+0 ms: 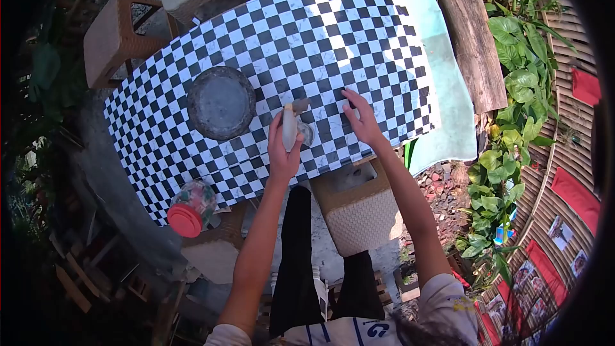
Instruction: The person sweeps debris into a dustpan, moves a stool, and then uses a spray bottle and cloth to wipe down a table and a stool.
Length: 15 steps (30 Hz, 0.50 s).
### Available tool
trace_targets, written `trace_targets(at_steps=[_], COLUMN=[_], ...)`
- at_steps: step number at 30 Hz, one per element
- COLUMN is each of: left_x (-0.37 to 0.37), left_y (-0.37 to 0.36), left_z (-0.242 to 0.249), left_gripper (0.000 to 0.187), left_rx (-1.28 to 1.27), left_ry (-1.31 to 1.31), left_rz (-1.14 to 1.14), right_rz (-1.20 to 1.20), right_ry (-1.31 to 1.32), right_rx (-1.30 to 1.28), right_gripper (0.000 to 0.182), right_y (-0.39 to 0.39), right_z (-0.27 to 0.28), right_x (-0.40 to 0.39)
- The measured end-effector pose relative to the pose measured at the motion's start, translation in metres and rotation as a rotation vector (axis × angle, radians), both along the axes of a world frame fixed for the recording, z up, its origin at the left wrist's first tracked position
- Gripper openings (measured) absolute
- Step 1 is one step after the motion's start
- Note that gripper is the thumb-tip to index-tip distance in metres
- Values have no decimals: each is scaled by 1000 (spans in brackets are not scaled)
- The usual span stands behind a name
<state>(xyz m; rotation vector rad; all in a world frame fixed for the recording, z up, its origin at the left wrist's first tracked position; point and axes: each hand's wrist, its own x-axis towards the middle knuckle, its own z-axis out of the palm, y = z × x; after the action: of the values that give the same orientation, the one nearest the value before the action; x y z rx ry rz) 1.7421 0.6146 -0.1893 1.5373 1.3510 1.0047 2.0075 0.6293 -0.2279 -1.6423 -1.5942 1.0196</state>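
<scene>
My left hand [284, 154] is closed around a pale grey, elongated object [289, 129] with a yellowish band and a brown-grey tip at its far end; I cannot tell its exact kind. Just right of it, partly covered by it in this view, is a small clear glass container [307, 133]. My right hand [363, 122] holds nothing, its thumb and fingers apart over the right part of the checkered tablecloth [282, 45]. A round, shallow grey stone mortar [221, 103] sits left of my left hand.
A clear jar with a red lid [186, 219] is at the table's near left edge. Woven stools [362, 214] stand close around the table. To the right are a pale green cloth [448, 90], a log [464, 32], leafy plants [519, 90] and a bamboo fence with red panels.
</scene>
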Motion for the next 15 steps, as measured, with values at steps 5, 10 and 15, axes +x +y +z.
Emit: trace_targets(at_steps=[5,10,15], left_x=[29,60,79], left_y=[2,-24,-63], left_z=[35,69,86], left_gripper=[53,42,36], left_rx=[-120,-273,-266], left_ry=[-158,-268,-232], left_rz=[-118,-153,-131], right_rz=[-234,-348,-108], right_ry=[714,408,363], right_rx=[-230,55,88], right_gripper=[57,60,60], right_y=[-56,-86,-109], right_z=[44,88,121], right_x=[-58,-66,-51])
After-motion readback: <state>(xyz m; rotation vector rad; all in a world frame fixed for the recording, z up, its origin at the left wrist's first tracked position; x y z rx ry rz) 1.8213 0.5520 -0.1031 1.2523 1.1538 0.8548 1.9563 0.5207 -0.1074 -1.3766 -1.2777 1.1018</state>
